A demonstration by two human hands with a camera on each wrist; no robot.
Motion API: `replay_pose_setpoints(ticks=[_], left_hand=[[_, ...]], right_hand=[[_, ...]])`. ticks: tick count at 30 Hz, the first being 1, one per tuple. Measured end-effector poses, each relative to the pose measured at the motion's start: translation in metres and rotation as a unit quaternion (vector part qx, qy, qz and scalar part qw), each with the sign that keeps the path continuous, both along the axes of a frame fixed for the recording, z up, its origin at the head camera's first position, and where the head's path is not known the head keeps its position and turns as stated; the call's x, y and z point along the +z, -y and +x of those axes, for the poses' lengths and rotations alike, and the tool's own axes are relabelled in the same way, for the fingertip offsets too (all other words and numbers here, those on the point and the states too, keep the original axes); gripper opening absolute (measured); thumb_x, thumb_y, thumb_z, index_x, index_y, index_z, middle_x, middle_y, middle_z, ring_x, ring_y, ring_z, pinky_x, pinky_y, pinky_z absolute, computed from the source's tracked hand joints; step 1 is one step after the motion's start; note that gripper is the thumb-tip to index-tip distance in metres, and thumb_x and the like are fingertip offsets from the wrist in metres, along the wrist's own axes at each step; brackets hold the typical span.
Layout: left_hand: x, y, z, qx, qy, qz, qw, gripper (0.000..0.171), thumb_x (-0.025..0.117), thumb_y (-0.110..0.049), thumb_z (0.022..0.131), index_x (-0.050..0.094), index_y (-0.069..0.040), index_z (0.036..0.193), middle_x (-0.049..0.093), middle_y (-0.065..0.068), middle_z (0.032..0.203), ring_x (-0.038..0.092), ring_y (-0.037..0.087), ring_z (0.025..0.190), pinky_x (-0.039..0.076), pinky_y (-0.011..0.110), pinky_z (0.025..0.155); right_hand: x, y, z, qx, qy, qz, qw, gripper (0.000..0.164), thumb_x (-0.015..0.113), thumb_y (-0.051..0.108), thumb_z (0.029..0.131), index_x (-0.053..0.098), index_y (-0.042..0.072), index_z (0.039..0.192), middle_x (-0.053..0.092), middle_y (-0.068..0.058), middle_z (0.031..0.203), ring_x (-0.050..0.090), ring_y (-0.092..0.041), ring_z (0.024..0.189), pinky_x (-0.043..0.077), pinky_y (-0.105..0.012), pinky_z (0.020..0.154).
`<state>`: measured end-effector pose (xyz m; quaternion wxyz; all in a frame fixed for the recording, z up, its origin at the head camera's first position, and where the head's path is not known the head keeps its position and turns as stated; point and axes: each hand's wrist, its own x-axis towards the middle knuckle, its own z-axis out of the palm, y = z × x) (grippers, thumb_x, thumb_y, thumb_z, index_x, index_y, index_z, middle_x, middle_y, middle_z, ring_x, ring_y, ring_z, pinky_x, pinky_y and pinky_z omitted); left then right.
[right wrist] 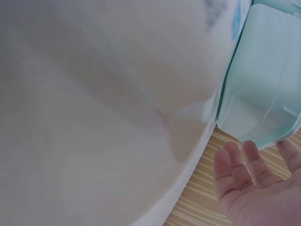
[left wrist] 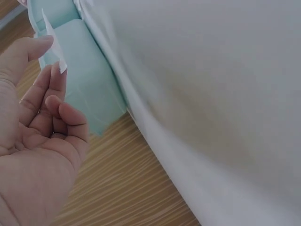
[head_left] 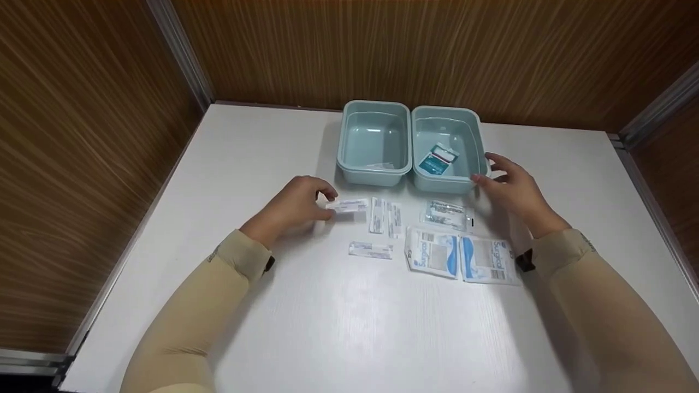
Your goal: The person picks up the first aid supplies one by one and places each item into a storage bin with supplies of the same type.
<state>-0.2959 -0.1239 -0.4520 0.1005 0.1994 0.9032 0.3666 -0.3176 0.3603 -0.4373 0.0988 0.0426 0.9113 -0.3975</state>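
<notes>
My left hand (head_left: 299, 206) pinches one end of a wrapped adhesive bandage (head_left: 349, 206), a narrow white printed packet, between thumb and fingers. It is held above the table, edge-on in the left wrist view as a thin white strip (left wrist: 56, 47). Two similar packets (head_left: 377, 215) lie side by side just right of it, and another packet (head_left: 371, 250) lies nearer. With fingers extended, my right hand (head_left: 516, 191) touches the near right corner of the right pale green bin (head_left: 445, 184). A teal and white packet (head_left: 438, 159) lies in that bin.
Beside it stands the left bin (head_left: 374, 177), with whitish packets near its front wall. Two blue-and-white packets marked Surgical (head_left: 434, 251) and a clear-edged packet (head_left: 448, 215) lie before the right bin. Wood-grain panels (head_left: 349, 54) border the white table (head_left: 355, 327).
</notes>
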Motion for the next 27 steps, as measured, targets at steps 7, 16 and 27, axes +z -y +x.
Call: replay_pose_setpoints(ticks=[7,16,27], left_hand=[[0.012,0.0,0.0,0.015,-0.009,-0.001,0.9999,0.032,0.091,-0.016,0.094,0.083,-0.009,0.124,0.08,0.008,0.124,0.066,0.03,0.11,0.055,0.045,0.101],[0.024,-0.005,-0.008,0.038,-0.004,0.009,0.9992,0.032,0.09,-0.016,0.095,0.082,-0.011,0.126,0.079,0.006,0.125,0.065,0.037,0.119,0.054,0.045,0.1],[0.035,-0.014,-0.029,0.074,-0.01,0.032,0.9967,0.031,0.089,-0.017,0.097,0.082,-0.014,0.127,0.078,0.002,0.129,0.06,0.025,0.109,0.051,0.037,0.093]], right_hand=[[-0.001,0.002,-0.001,0.002,0.001,-0.004,1.0,0.106,0.074,0.073,0.1,0.019,0.035,0.183,0.033,-0.017,0.183,0.043,-0.044,0.159,0.035,-0.074,0.133],[-0.001,0.002,-0.003,-0.003,0.0,-0.006,1.0,0.105,0.074,0.074,0.099,0.021,0.037,0.182,0.032,-0.015,0.184,0.043,-0.043,0.16,0.036,-0.073,0.133],[-0.003,-0.001,-0.001,-0.003,-0.003,0.004,1.0,0.106,0.074,0.074,0.1,0.02,0.036,0.182,0.033,-0.017,0.184,0.043,-0.044,0.16,0.038,-0.072,0.132]])
